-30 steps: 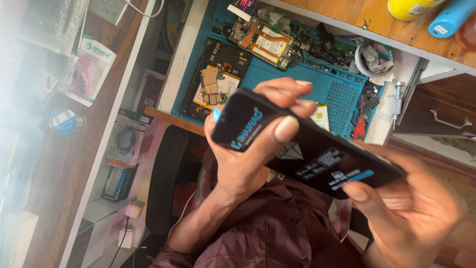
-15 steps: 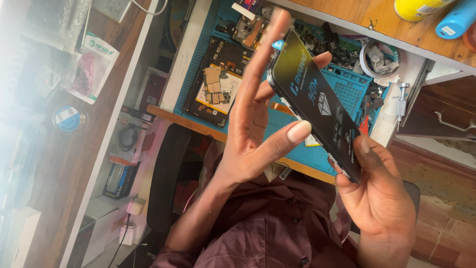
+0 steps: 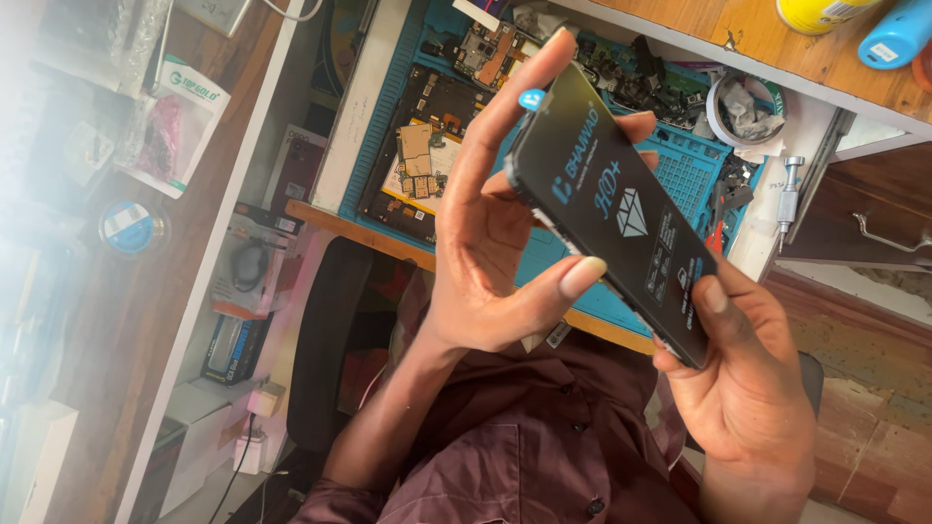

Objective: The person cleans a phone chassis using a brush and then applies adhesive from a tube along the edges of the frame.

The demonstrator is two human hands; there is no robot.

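I hold a black phone display panel (image 3: 621,209) up in front of me, tilted, its printed protective film facing me and a small blue pull tab at its top corner. My left hand (image 3: 485,252) grips its left edge: the thumb presses the front, the index finger stretches up along the top, and the other fingers curl behind. My right hand (image 3: 748,388) supports the lower right end, with the thumb on the edge. Below the panel lies the blue work mat (image 3: 680,175), partly hidden.
An opened phone with exposed boards (image 3: 422,160) lies on the blue mat, with loose parts further back. A tape roll (image 3: 738,107) and a metal tool (image 3: 788,189) sit at the right. Yellow and blue containers stand on the wooden shelf (image 3: 748,44). Boxes fill the left shelves.
The panel has swung from edge-on towards me so that its printed face shows. My left thumb has slid down its edge, and my right hand has shifted lower right.
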